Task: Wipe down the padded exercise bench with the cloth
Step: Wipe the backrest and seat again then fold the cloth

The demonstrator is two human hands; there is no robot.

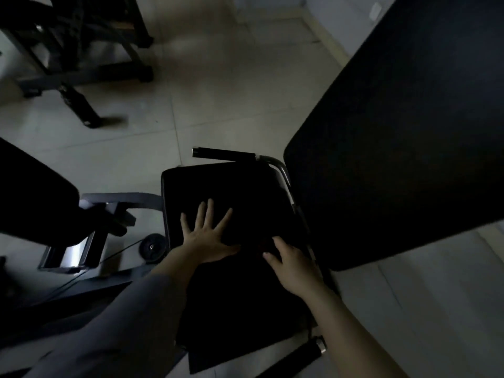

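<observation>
seat pad point(223, 186) long way runs away from the person | left hand point(208, 236) flat, fingers spread on pad | right hand point(293, 264) on dark cloth point(240, 309) (grip unclear)

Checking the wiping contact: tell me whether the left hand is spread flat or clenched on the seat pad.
Spread flat. The left hand lies palm-down on the black seat pad with fingers splayed. Any cloth under it cannot be made out.
</observation>
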